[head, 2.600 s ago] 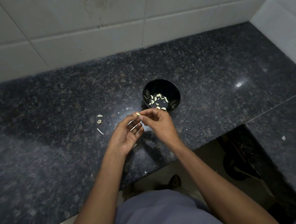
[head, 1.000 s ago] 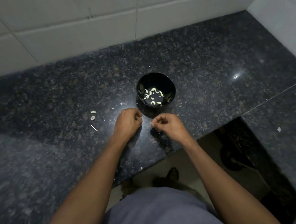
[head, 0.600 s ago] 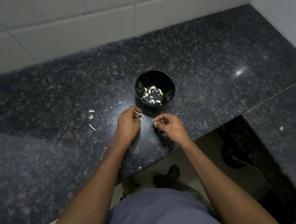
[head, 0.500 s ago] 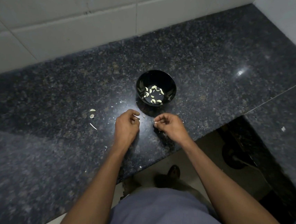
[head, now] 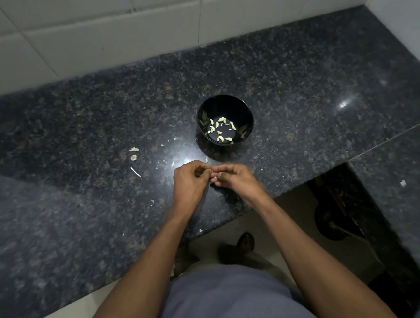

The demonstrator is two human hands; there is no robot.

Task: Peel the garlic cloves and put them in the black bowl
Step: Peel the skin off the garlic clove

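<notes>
Garlic clove (head: 212,176) sits pinched where your two sets of fingertips meet, low over the counter (head: 73,136) and just in front of the black bowl (head: 246,111); only a pale sliver of it shows, so you can't tell how much skin is left on it. Half a second ago your hands were apart, each curled around something of its own; now your left hand (head: 189,184) and right hand (head: 234,181) have closed together, fingers curled and touching at the tips, both gripping that one clove. That reads as the peeling stroke starting again, not a drop into the bowl yet. The bowl already holds a scatter of peeled cloves (head: 220,129) on its floor, so the job looks well under way. Bits of skin (head: 133,153) lie on the counter to your left, well apart from your hands, with finer flecks nearer the bowl. Nothing stands between your hands and the bowl; the reach is short and straight ahead. The counter edge is close under your wrists, so a slipped clove could fall to the floor
</notes>
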